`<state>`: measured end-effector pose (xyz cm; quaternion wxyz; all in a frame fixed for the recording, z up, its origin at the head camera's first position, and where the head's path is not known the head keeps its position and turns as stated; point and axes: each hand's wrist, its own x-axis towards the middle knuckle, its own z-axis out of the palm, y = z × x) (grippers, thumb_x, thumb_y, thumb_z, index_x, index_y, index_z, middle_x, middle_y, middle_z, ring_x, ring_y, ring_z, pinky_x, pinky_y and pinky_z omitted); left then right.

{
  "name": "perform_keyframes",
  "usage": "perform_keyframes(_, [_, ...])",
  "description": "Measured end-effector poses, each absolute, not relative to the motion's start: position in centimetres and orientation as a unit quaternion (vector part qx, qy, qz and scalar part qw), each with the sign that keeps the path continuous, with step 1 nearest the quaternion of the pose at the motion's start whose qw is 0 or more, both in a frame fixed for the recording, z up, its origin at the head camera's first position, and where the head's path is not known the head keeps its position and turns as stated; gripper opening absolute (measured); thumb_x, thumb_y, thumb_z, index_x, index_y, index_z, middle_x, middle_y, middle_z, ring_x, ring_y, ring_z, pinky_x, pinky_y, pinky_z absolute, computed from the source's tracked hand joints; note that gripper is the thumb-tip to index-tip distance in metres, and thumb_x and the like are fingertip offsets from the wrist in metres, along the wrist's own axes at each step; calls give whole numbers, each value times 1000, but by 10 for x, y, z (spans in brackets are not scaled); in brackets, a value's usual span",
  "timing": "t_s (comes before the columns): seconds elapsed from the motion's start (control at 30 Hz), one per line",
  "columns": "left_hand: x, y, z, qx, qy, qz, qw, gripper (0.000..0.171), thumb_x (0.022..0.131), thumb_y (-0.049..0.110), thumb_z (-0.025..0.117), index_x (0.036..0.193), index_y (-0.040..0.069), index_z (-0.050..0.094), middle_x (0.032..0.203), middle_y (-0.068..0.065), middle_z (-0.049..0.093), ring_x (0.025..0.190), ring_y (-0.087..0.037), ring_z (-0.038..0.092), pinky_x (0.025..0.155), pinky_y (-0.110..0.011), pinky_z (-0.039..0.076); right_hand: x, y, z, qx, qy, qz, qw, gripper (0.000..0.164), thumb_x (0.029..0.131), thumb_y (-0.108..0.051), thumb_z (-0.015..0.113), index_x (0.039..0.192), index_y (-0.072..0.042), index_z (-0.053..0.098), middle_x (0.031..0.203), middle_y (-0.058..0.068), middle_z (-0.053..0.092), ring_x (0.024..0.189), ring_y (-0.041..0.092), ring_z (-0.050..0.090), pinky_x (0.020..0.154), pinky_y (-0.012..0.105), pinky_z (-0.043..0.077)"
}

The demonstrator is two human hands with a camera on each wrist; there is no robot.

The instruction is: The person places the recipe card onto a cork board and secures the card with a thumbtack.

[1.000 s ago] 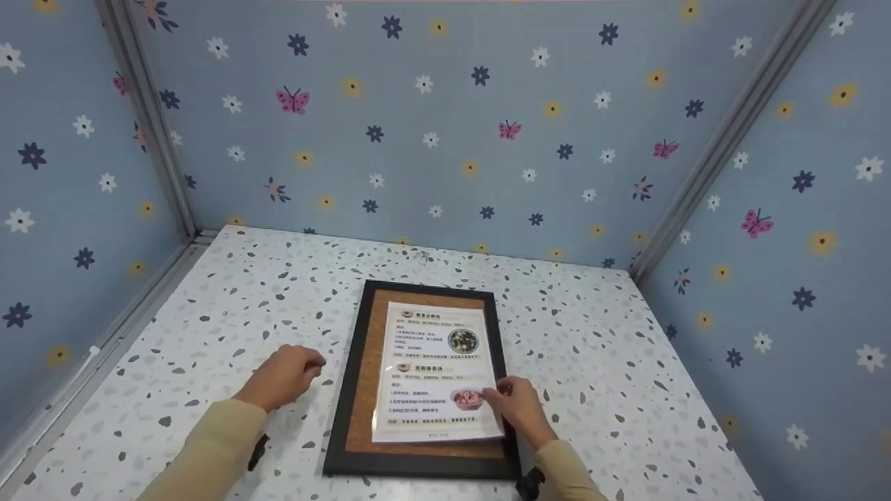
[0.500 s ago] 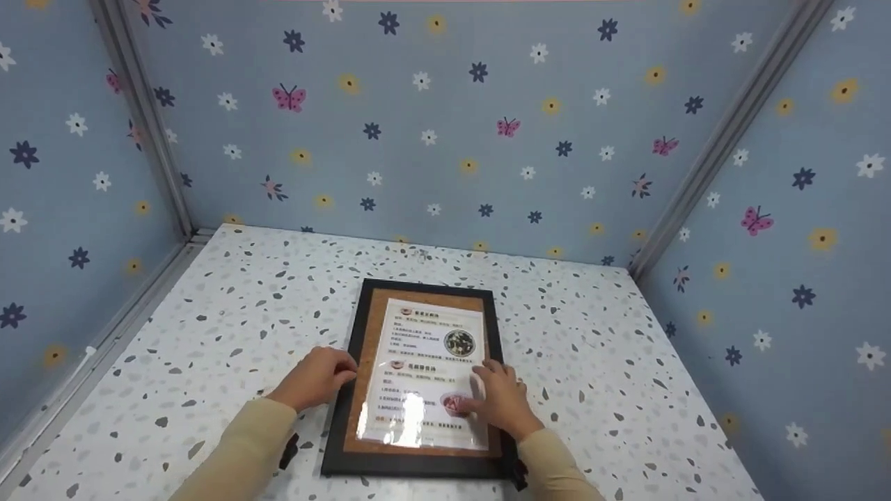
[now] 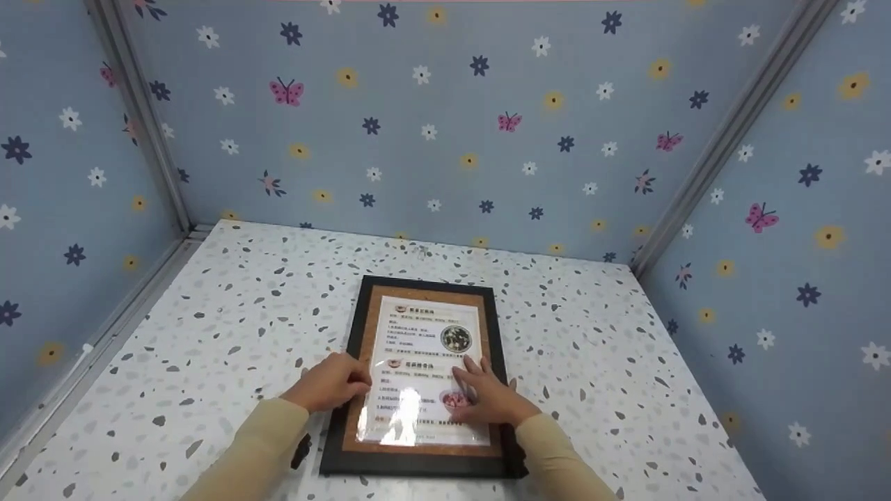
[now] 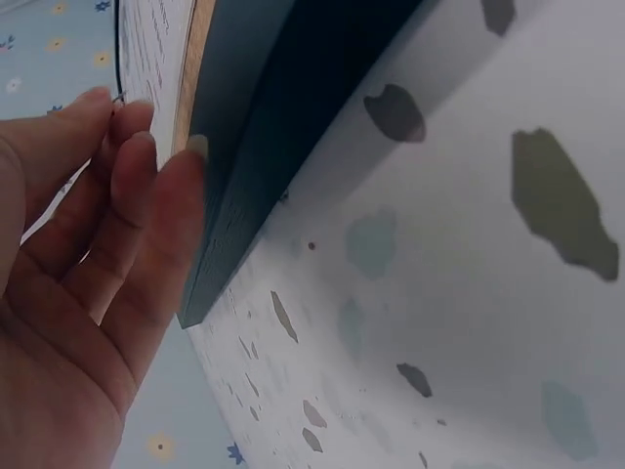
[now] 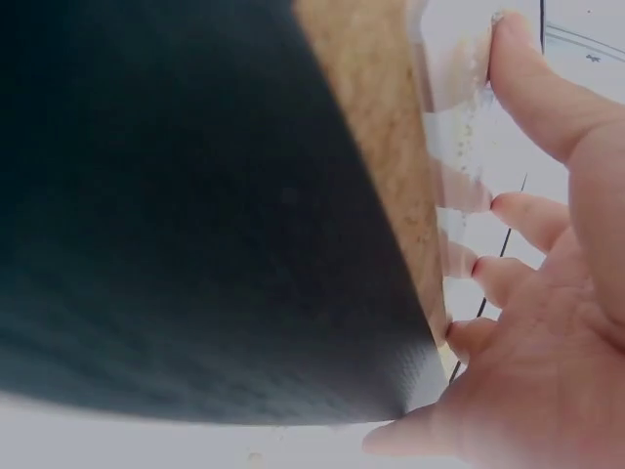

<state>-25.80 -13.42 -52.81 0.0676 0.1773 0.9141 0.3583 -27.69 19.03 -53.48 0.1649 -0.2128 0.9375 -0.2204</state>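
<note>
Left hand: the left hand (image 3: 330, 383) reaches over the frame's left rim to the edge of the sheet, fingers bent and thumb close to the index fingertip; whether it pinches anything cannot be told.
Board: the board (image 3: 411, 465), black-framed with brown cork (image 3: 431, 295) inside, lies flat on the speckled white worktop (image 3: 592, 334).
Sheet: the white sheet (image 3: 418, 376) lies on the cork inside the frame, glossy, with two headed blocks of printed text, a round picture of a dark dish (image 3: 456, 339) at upper right and a bowl picture (image 3: 454, 400) below it.
Right hand: the right hand (image 3: 491, 398) rests on the sheet's lower right part, fingers spread, fingertips touching the surface.
Against one second ago: the left hand was off the board, the right hand was at the sheet's right edge, and the sheet lay further right, overlapping the right rim at its lower corner.
Hard to see: glare whitens print at lower left; the right hand covers part of the right rim and the sheet's right edge; the small print is unreadable.
</note>
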Motion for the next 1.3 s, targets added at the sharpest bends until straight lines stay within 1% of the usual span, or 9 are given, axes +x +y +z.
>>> perform_keyframes(0.13, [-258, -131, -529, 207, 912, 343, 86, 4, 87, 11, 74, 84, 11, 76, 76, 8, 63, 69, -12, 56, 65, -34, 49, -278, 191, -536, -215, 934, -224, 174, 93, 77, -48, 81, 154, -18, 37, 164, 8, 12, 148, 40, -2, 97, 82, 1])
perform_keyframes(0.2, [-258, -129, -529, 204, 915, 335, 98, 3, 87, 12, 75, 84, 12, 77, 77, 8, 63, 71, -12, 56, 68, -34, 50, -279, 191, -537, -212, 935, -222, 179, 94, 77, -49, 81, 154, -20, 36, 164, 7, 11, 148, 38, -3, 98, 81, 2])
perform_keyframes(0.3, [-258, -125, -529, 194, 920, 321, 114, 4, 86, 12, 76, 83, 15, 76, 78, 8, 62, 72, -12, 56, 69, -35, 50, -279, 191, -538, -208, 936, -219, 181, 95, 76, -50, 80, 154, -21, 36, 164, 5, 10, 149, 37, -3, 99, 80, 2])
perform_keyframes(0.43, [-258, -122, -527, 190, 926, 304, 121, 9, 84, 9, 76, 80, 18, 75, 77, 7, 61, 71, -13, 56, 69, -35, 50, -280, 190, -535, -205, 937, -214, 184, 95, 76, -51, 81, 155, -22, 35, 165, 4, 10, 149, 37, -3, 100, 80, 3])
perform_keyframes(0.63, [-256, -118, -525, 196, 932, 285, 104, 8, 81, 8, 77, 77, 15, 75, 72, 7, 60, 66, -13, 56, 65, -35, 50, -280, 190, -533, -216, 934, -212, 190, 96, 77, -50, 80, 155, -20, 34, 164, 8, 10, 148, 40, -4, 100, 79, 6])
perform_keyframes(0.8, [-254, -117, -526, 204, 935, 274, 91, 8, 80, 6, 78, 76, 13, 76, 70, 7, 60, 64, -12, 55, 63, -34, 49, -279, 190, -533, -214, 936, -201, 195, 95, 78, -52, 78, 156, -21, 33, 165, 6, 8, 148, 38, -4, 100, 80, 6])
perform_keyframes(1.07, [-256, -110, -525, 237, 927, 284, 59, 11, 77, 2, 78, 72, 11, 75, 70, 6, 63, 66, -13, 57, 66, -36, 51, -282, 194, -531, -228, 936, -188, 190, 93, 81, -52, 76, 156, -20, 32, 165, 8, 8, 148, 39, -1, 97, 82, 8])
perform_keyframes(1.17, [-256, -111, -526, 230, 927, 288, 67, 11, 79, 4, 78, 73, 13, 74, 70, 7, 61, 66, -12, 56, 65, -34, 50, -281, 194, -531, -227, 936, -189, 191, 94, 80, -53, 76, 156, -20, 31, 165, 7, 7, 148, 39, -2, 98, 81, 8])
perform_keyframes(1.3, [-255, -115, -529, 218, 922, 309, 82, 10, 83, 7, 76, 75, 13, 73, 68, 7, 61, 62, -11, 55, 59, -32, 49, -280, 194, -532, -228, 935, -192, 193, 94, 81, -53, 75, 157, -21, 29, 165, 7, 6, 148, 38, -4, 98, 81, 8])
